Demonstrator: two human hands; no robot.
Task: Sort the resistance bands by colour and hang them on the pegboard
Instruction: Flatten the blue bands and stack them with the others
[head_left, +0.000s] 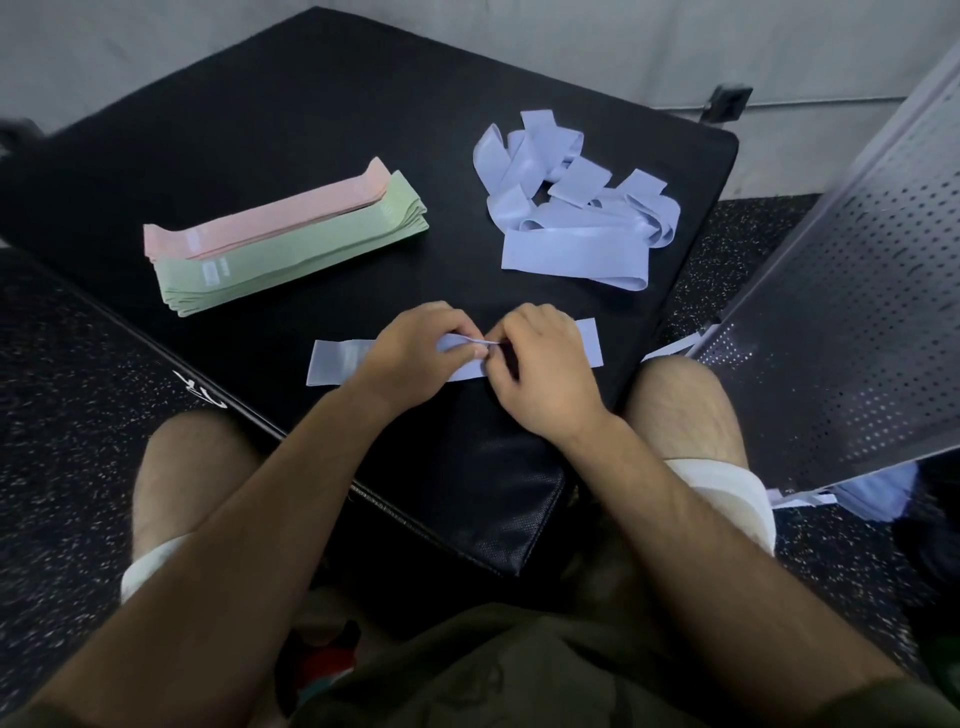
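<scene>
Band (337, 361) middle hidden, pinched by left hand (415, 356), right hand (545, 374)

On the black tabletop (311, 104), the left hand (415, 356) and right hand (545, 376) pinch the middle of a flat lilac band (337, 364). From there, a tangled lilac pile (571, 218) lies at 1 o'clock. The pink stack (270, 221) and green stack (291, 260) lie touching at 10 o'clock, and the pegboard (857, 322) leans at 3 o'clock.
</scene>
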